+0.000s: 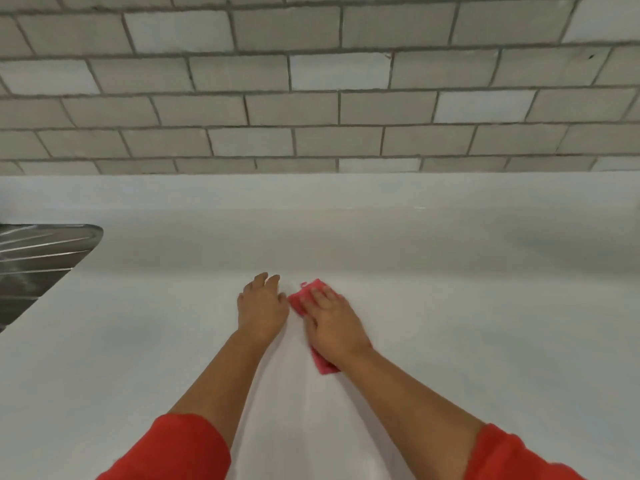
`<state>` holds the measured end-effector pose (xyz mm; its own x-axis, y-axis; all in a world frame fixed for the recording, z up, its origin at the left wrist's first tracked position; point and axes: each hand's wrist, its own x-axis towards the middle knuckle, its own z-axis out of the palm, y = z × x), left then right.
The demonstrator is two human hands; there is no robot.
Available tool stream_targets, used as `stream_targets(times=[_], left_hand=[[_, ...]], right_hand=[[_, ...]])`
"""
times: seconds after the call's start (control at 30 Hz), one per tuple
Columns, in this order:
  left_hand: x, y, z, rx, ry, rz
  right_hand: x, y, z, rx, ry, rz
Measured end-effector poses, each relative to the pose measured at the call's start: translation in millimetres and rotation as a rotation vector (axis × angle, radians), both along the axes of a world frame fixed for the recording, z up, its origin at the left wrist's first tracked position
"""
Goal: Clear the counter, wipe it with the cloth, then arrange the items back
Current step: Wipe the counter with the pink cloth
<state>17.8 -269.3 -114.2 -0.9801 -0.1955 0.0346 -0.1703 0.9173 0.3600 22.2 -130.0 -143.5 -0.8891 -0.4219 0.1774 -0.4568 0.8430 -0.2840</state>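
- Two hands work side by side over the near middle of the white counter [485, 306], both arms reaching forward out of red sleeves [173, 448].
- Flat under the right hand [332, 320] lies the pink cloth [302, 299]. Its far corner shows past the fingertips and its near end sticks out by the wrist.
- That hand's fingers are stretched out straight on top of the cloth, pressing rather than pinching. A flat palm spreads the load, so more of the fabric meets the surface on each pass.
- To the left of the cloth, and just beside it, the left hand [263, 306] sits low over bare counter with its fingers loose, slightly bent and holding nothing. I judge it is there as a brace while the body leans in; whether the palm actually touches the surface cannot be told.
- No other items show anywhere on the counter in view, which suggests the clearing step is done and the wiping is under way.
- At the left edge a ribbed steel drainboard [38, 265] is set into the surface. A grey tiled wall [311, 98] closes off the far side.
- Putting the items back is not yet begun, and none of them can be seen from this angle.
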Motion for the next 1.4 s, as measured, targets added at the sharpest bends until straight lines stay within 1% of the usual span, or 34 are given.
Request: stream_targets(times=[0.03, 0.17, 0.23, 0.33, 0.43, 0.53, 0.57, 0.63, 0.8, 1.0, 1.1, 1.17, 1.23, 1.3, 1.37, 1.4], left_hand=[[-8, 7, 0, -0.006, -0.016, -0.008], [-40, 45, -3, -0.034, -0.061, -0.091], [-56, 64, -6, -0.042, -0.064, -0.137], [-79, 85, -9, -0.053, -0.055, -0.175], [-99, 88, -11, -0.086, -0.041, -0.164], [-110, 77, -13, -0.092, -0.011, -0.123], [-111, 73, -12, -0.082, -0.002, -0.112], [-110, 60, -11, -0.062, 0.015, -0.086], [-89, 17, -10, -0.033, 0.019, 0.047], [-55, -18, -7, -0.03, 0.016, 0.126], [-36, -35, -7, -0.007, 0.053, 0.179], [-21, -45, -6, 0.011, 0.073, 0.204], [-6, -54, -5, 0.032, 0.092, 0.213], [9, -60, -4, 0.054, 0.104, 0.204], [24, -64, -3, 0.062, 0.115, 0.191], [33, -67, -3, 0.067, 0.12, 0.187]], right_hand=[[-18, 18, -1, 0.031, 0.045, -0.034], [-76, 106, 3, 0.106, -0.05, -0.221], [-97, 151, 0, 0.144, -0.017, -0.35], [-123, 202, 2, 0.166, -0.038, -0.578], [-153, 218, 2, 0.197, -0.085, -0.734], [-183, 201, 7, 0.215, -0.177, -0.853], [-191, 190, 8, 0.208, -0.198, -0.848], [-204, 162, 7, 0.21, -0.187, -0.765], [-198, 64, 5, 0.23, -0.106, -0.427], [-134, -47, 2, 0.19, -0.051, 0.02], [-91, -69, -3, 0.148, -0.005, 0.207], [-69, -63, -3, 0.114, 0.007, 0.301], [-57, -41, -4, 0.068, -0.001, 0.341], [-51, -10, -6, 0.039, 0.074, 0.314], [-50, 21, -8, -0.001, 0.158, 0.172], [-48, 34, -6, 0.02, 0.132, 0.059]])
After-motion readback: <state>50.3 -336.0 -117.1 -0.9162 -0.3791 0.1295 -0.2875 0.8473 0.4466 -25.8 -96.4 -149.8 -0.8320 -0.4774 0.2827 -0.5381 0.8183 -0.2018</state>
